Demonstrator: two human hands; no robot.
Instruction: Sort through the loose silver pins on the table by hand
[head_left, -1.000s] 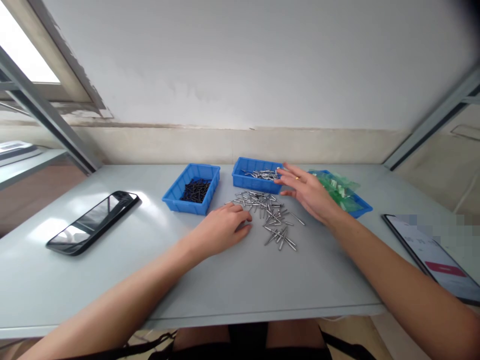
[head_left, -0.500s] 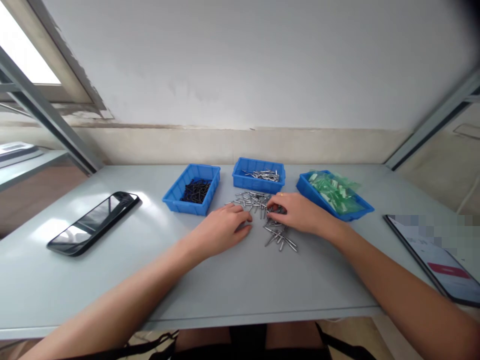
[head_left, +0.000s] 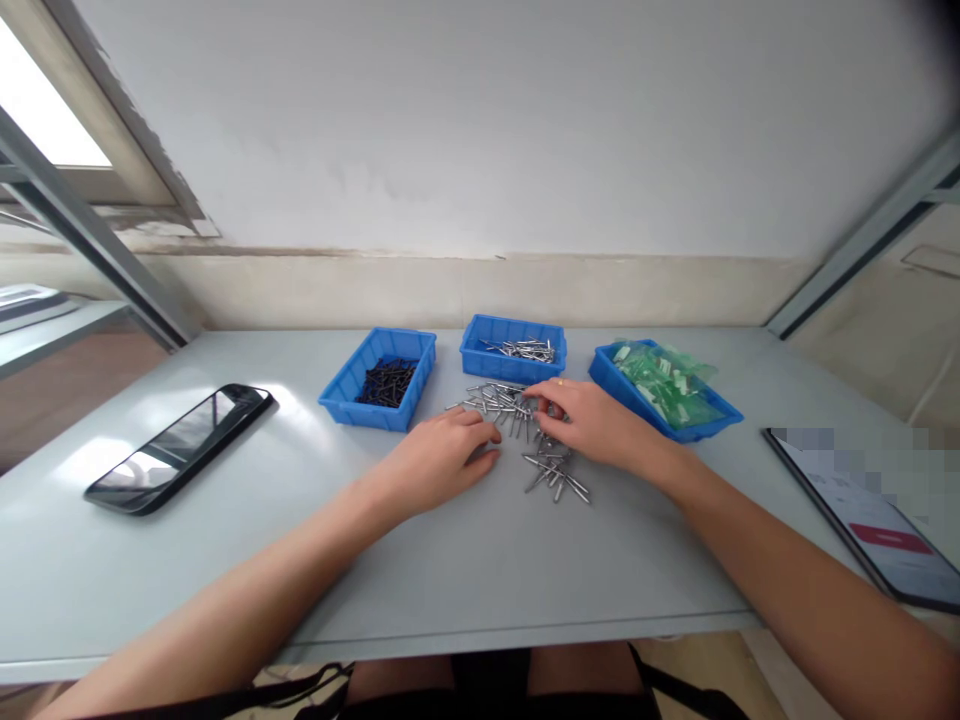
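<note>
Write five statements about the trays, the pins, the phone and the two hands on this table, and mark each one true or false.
1. The left tray holds dark screws. True.
2. The right hand is inside the middle tray. False: it rests on the loose silver pins on the table, in front of that tray.
3. The right tray holds green packets. True.
4. The phone lies to the right of the trays. False: it lies to their left.
5. The left hand lies on the table beside the pins. True.
</note>
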